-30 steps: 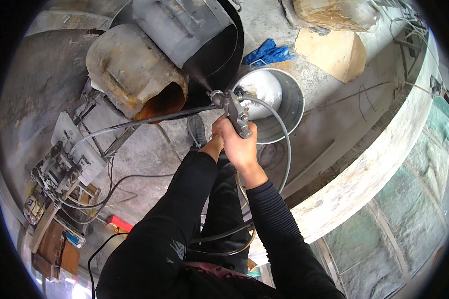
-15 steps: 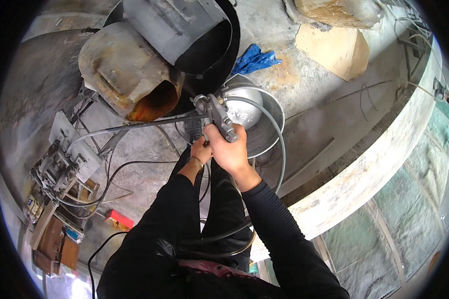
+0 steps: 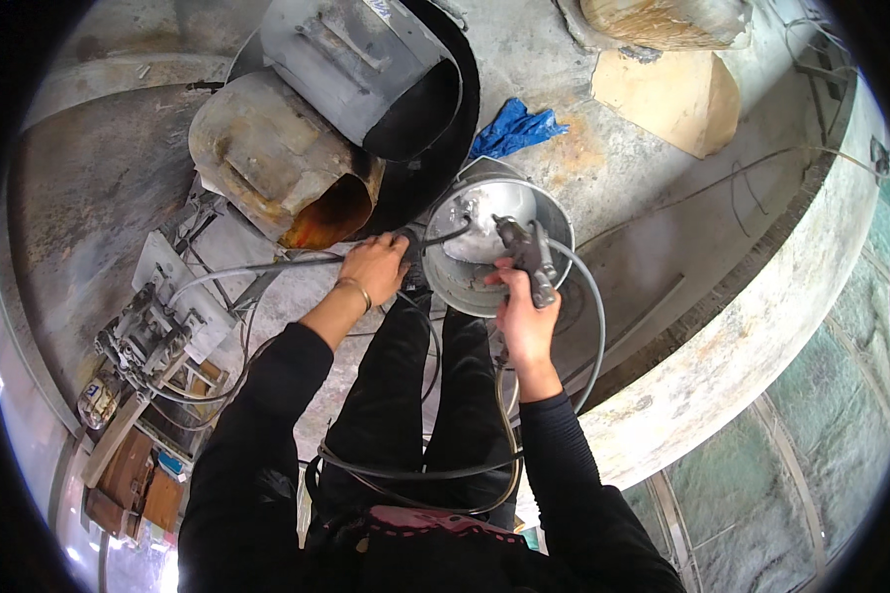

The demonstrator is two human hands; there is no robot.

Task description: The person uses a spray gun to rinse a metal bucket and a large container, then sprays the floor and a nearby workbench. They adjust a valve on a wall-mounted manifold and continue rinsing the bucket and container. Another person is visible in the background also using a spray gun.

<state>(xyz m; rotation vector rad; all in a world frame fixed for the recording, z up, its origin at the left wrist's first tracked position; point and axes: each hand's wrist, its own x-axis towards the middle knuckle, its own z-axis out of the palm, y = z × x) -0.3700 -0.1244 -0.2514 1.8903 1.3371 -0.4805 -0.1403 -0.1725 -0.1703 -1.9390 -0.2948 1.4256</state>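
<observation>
Both hands have parted since half a second ago: the left hand (image 3: 374, 267) has swung away to the left, while the right hand (image 3: 529, 321) now carries the spray gun (image 3: 526, 259) over the metal bucket (image 3: 451, 281).

Biggest nearby is the rust-stained hollow vessel (image 3: 267, 148), its mouth facing the bucket's left edge. The bucket stands on the floor (image 3: 574, 148) just ahead of the person's legs, white contents (image 3: 485, 206) showing toward its far edge. Two lines matter: the dark hose (image 3: 302, 262), coming in from the left to the left hand and showing again beyond it over the bucket's left rim, and the grey hose (image 3: 600, 306), arcing from the gun past the right rim.

Left fingers look wrapped around the dark hose; right fingers are clasped about the gun's handle. Whether the hose end touches the white contents, I cannot tell.

To do this well, I would keep that end steady inside the rim, hold the gun's nozzle clear of the contents, and leave the trigger unpressed while the hands work apart. Slack in the grey hose should stay outside the bucket, where it is less likely to drag on the rim.
</observation>
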